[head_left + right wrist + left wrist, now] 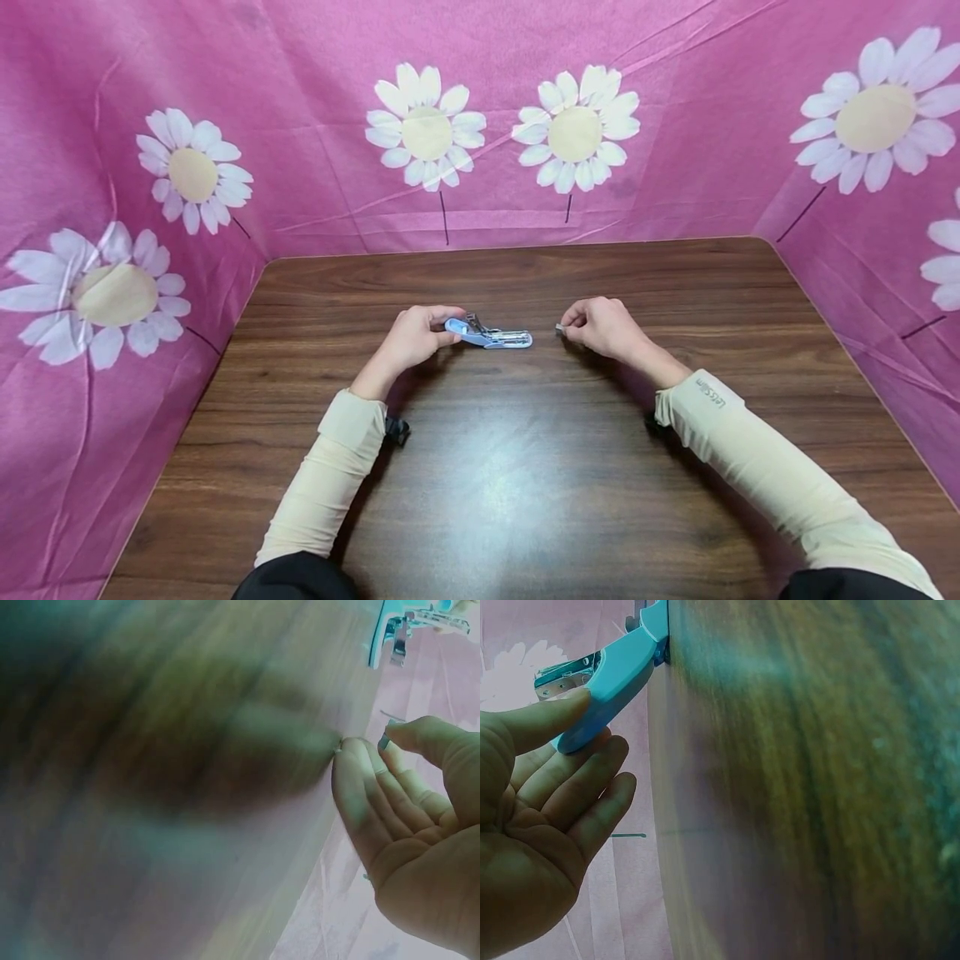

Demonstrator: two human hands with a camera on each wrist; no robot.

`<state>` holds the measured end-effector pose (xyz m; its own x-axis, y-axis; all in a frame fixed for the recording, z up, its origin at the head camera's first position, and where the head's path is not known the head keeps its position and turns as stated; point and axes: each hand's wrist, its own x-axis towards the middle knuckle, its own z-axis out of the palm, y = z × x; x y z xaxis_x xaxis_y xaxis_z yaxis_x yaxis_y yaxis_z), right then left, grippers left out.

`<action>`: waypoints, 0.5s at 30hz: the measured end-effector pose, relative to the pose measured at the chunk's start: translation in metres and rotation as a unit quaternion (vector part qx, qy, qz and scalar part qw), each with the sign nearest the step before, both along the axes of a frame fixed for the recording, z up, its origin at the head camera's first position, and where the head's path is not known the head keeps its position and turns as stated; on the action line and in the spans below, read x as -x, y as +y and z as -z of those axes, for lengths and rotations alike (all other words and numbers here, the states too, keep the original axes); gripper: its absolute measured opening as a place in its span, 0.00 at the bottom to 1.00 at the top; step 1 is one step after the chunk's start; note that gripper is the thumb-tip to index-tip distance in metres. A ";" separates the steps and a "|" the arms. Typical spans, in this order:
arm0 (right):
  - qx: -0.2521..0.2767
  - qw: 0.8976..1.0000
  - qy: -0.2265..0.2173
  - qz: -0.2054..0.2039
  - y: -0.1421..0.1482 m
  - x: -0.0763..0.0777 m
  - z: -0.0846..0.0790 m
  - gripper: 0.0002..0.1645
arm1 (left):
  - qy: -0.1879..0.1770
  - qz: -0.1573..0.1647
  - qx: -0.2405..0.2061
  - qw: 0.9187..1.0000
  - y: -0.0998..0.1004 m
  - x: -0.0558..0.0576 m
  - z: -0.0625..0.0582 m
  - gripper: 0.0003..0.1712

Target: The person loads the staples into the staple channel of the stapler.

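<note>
A light-blue stapler (477, 337) lies opened out near the middle of the table, its metal staple channel exposed and pointing right. My left hand (411, 340) pinches its rear end between thumb and fingers; in the left wrist view the thumb presses the blue body (622, 671) while the other fingers extend below. To the right, apart from the stapler, my right hand (606, 327) pinches a short silver-grey strip of staples (559, 329). The right wrist view shows this strip (385, 741) between thumb and index fingertip, with the other fingertips right at the tabletop.
The brown wood-grain table (480, 467) spreads under both hands. Pink cloth (315, 167) with white daisies hangs along its back and sides. A dark wrist strap piece (397, 430) shows under the left sleeve.
</note>
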<state>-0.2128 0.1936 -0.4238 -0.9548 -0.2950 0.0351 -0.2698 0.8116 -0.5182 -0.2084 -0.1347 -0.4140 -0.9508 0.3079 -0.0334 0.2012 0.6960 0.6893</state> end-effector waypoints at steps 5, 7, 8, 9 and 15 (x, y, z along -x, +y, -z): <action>0.018 1.000 0.002 0.005 0.003 0.000 -0.004 0.05 | 0.002 0.003 0.008 1.000 0.000 -0.001 -0.001 0.23; 0.025 1.000 0.003 0.005 0.004 0.000 -0.005 0.05 | 0.002 0.005 0.010 1.000 0.000 -0.001 -0.002 0.22; 0.027 1.000 0.003 0.005 0.005 0.000 -0.006 0.05 | 0.002 0.005 0.010 1.000 0.000 -0.001 -0.001 0.22; 0.029 1.000 0.005 0.004 0.006 0.001 -0.007 0.05 | 0.003 0.005 0.011 1.000 0.000 -0.001 -0.001 0.22; 0.032 0.999 0.032 0.002 0.011 0.003 -0.017 0.10 | 0.004 0.003 0.010 1.000 0.000 0.000 0.000 0.22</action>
